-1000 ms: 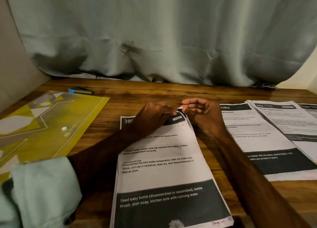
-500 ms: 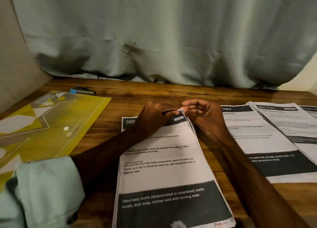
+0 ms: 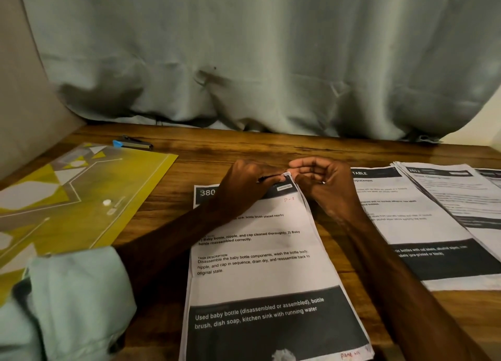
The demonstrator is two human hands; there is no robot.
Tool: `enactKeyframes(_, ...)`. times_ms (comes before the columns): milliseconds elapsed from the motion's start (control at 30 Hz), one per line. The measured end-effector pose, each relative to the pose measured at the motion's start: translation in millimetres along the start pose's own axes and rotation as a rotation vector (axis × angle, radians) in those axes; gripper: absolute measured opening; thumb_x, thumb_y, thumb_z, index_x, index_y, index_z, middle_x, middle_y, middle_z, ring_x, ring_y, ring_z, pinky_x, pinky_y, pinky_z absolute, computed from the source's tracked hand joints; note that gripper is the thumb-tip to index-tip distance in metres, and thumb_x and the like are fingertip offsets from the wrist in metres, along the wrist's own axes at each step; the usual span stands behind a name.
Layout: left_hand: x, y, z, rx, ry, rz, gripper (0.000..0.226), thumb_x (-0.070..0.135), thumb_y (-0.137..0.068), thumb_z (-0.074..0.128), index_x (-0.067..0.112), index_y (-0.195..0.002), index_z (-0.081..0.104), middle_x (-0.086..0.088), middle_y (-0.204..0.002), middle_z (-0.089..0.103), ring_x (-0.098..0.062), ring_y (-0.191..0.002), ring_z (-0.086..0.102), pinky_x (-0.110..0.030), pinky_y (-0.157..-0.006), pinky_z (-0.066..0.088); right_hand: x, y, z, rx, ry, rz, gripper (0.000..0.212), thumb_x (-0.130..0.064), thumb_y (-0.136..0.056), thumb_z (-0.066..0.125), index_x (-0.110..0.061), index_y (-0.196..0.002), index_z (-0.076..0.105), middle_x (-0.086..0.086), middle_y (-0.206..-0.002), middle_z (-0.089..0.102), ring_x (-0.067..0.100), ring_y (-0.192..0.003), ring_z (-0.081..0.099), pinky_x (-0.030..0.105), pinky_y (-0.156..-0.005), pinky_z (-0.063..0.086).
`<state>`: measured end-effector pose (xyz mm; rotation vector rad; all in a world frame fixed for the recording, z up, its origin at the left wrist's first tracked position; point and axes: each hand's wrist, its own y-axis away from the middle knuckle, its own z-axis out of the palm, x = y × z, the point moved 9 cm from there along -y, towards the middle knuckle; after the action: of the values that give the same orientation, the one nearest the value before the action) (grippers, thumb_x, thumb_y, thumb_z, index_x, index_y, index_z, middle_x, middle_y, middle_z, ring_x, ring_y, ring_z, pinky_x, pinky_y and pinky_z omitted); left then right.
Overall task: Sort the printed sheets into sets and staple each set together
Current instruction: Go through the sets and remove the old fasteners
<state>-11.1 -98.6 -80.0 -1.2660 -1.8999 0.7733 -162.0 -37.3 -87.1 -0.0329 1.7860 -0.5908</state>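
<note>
Where the top corner of the sheet set curls, left hand and right hand pinch it.

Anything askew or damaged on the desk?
Yes. The top right corner of the centre set is curled up, pinched between the left hand and right hand. The stacks on the right lie fanned, edges unsquared. Nothing torn or spilled visible.

A printed set headed "380" lies flat at the centre of a wooden table, its top right corner lifted. More printed sheets lie overlapped to its right. A blue-tipped stapler rests at far left.
</note>
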Motion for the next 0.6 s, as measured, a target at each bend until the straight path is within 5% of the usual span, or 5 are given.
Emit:
enactKeyframes(367,-2.3,-0.9,0.2,-0.069,0.080,-0.016,0.022,0.027,-0.090,0.075,0.011,-0.105,0.081,-0.004,-0.100,0.079,-0.016,-0.087,0.075,-0.036,-0.080,0.058,8.4,-3.1,-9.9,0.102,0.044,0.026,0.016,-0.002,-0.087,0.077,-0.007,-0.102,0.075,0.002,-0.092,0.079,0.016,-0.084,0.075,0.022,-0.075,0.058)
enactKeyframes(467,3.3,-1.8,1.3,-0.175,0.184,0.057,0.017,0.017,-0.087,0.081,0.012,-0.104,0.081,0.000,-0.103,0.079,-0.006,-0.090,0.075,-0.028,-0.081,0.059,18.2,-4.3,-17.9,0.169,0.085,0.081,0.016,0.000,-0.088,0.076,-0.013,-0.098,0.077,0.000,-0.092,0.078,0.016,-0.085,0.075,0.031,-0.081,0.062)
enactKeyframes(600,-13.5,2.8,12.2,-0.341,0.299,-0.078,0.020,0.020,-0.088,0.081,0.014,-0.106,0.081,0.004,-0.104,0.079,-0.004,-0.090,0.075,-0.038,-0.079,0.061,26.8,-6.5,-20.8,0.184,0.123,0.108,0.017,-0.001,-0.087,0.076,-0.014,-0.096,0.077,0.000,-0.093,0.078,0.017,-0.086,0.075,0.039,-0.085,0.063)
